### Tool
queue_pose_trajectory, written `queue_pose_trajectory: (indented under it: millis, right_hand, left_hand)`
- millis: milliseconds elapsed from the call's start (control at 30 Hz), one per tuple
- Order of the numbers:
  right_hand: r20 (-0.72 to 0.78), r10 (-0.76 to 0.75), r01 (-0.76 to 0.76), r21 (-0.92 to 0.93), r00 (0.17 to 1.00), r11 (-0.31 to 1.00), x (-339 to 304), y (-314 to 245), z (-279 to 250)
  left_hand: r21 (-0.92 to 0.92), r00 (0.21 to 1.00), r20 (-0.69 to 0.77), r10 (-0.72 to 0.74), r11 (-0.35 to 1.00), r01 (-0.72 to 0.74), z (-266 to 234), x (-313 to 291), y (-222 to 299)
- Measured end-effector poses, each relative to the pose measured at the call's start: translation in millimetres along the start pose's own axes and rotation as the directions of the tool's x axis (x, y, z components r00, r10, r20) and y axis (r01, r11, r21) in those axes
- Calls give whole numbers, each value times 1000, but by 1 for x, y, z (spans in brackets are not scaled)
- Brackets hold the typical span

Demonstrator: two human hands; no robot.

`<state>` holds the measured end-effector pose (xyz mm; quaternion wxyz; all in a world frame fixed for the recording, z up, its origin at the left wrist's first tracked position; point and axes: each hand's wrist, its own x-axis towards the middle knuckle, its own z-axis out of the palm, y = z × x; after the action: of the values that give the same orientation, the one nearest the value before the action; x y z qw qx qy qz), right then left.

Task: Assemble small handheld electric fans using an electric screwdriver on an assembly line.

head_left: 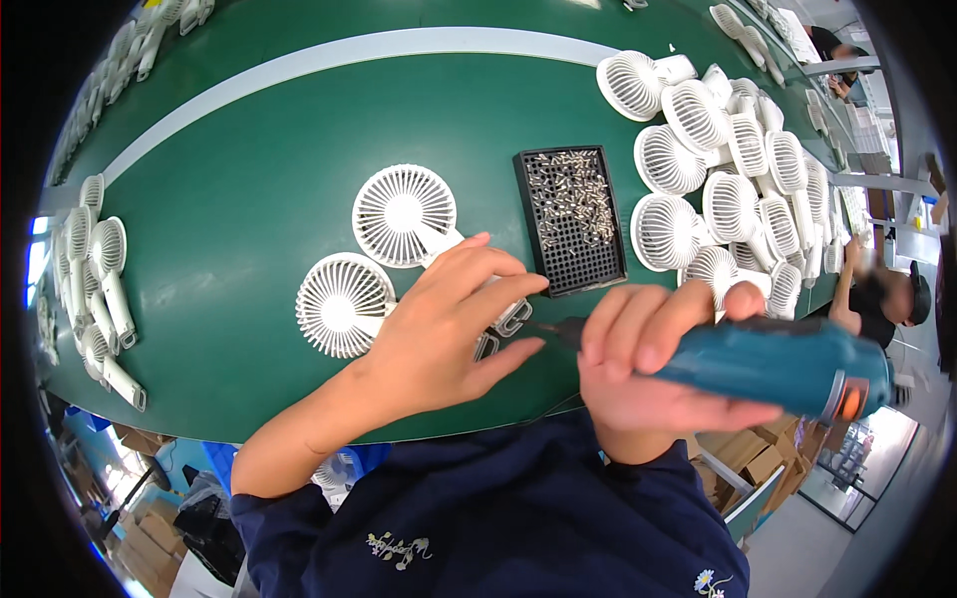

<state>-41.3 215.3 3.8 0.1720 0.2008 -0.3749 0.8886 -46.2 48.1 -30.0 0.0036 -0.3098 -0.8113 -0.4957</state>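
Note:
Two white handheld fans with round slatted heads lie side by side on the green table, an upper fan (404, 189) and a lower fan (334, 314). Across their handles lies my left hand (439, 319), its fingers and thumb curled around the handle ends, which hides most of both handles. My right hand (648, 359) is wrapped around a teal electric screwdriver (768, 367), held nearly level. Its thin bit points left at the handle ends between my left thumb and fingers. Whether the tip touches a screw, I cannot make out.
Beyond my hands is a black perforated tray (578, 275) with many small screws (573, 194). White fans (668, 159) are piled at the right, and more fans (108, 244) lie at the left edge. A pale strip (399, 42) crosses the far table. Another person (882, 299) is at far right.

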Motion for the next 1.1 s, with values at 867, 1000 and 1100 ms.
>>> queue_pose_trajectory:
  millis: [867, 1000, 1100]
  right_hand:
    - [341, 81, -10, -203, 936, 979, -16, 16, -2]
    - [127, -25, 39, -108, 992, 993, -1, -6, -13]
    - [71, -139, 147, -123, 988, 981, 29, -8, -38]
  left_hand:
    - [-308, 993, 11, -115, 945, 113, -5, -4, -5]
    - [-264, 994, 6, -109, 959, 107, -3, -2, -4]
    - [-222, 985, -4, -170, 961, 165, -9, -3, 3]
